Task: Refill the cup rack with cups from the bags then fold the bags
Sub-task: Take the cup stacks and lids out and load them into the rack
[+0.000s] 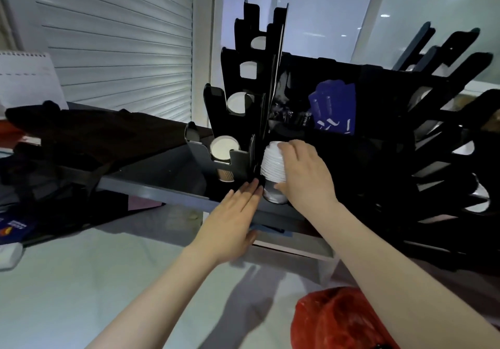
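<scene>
A black stepped cup rack stands on a grey shelf, with white cups showing through its round openings. Beside its lowest slot a stack of white paper cups stands upside down. My right hand grips this stack from the right, fingers over its top and thumb near its base. My left hand lies flat with straight fingers, their tips touching the rack's base just left of the stack. A red plastic bag lies crumpled on the table at the bottom right, under my right forearm.
A second black rack fans out at the right, with a blue packet between the racks. Dark cloth and bags pile up on the left. A pale tablecloth covers the near table. A white roller shutter is behind.
</scene>
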`<action>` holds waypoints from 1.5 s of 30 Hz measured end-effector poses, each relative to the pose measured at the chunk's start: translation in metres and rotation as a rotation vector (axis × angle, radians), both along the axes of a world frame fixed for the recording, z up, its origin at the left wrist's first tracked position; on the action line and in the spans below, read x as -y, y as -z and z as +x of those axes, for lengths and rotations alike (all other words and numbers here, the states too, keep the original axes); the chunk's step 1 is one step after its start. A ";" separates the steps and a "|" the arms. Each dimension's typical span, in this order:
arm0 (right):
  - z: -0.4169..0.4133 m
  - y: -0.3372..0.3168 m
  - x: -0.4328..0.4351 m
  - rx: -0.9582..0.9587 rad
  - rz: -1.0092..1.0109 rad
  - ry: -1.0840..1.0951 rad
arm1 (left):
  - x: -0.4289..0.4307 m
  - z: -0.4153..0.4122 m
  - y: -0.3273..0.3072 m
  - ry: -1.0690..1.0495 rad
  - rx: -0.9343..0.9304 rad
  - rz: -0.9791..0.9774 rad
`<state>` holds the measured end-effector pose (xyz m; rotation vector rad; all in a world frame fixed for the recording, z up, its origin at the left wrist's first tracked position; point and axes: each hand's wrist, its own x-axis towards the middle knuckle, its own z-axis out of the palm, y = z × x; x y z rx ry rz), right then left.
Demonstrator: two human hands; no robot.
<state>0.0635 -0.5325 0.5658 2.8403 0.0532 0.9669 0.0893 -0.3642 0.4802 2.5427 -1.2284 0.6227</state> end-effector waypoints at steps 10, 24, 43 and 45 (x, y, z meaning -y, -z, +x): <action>0.002 0.012 0.005 -0.194 -0.096 -0.022 | -0.002 -0.001 -0.001 0.009 -0.022 -0.031; -0.018 0.018 0.015 -0.167 0.028 -0.108 | -0.004 -0.014 -0.009 0.002 -0.033 -0.045; -0.214 0.118 0.155 -0.248 0.510 -0.148 | 0.084 -0.111 0.050 0.113 -0.420 -0.225; -0.231 0.131 0.169 -0.340 0.459 -0.170 | 0.101 -0.126 0.059 0.104 -0.491 -0.251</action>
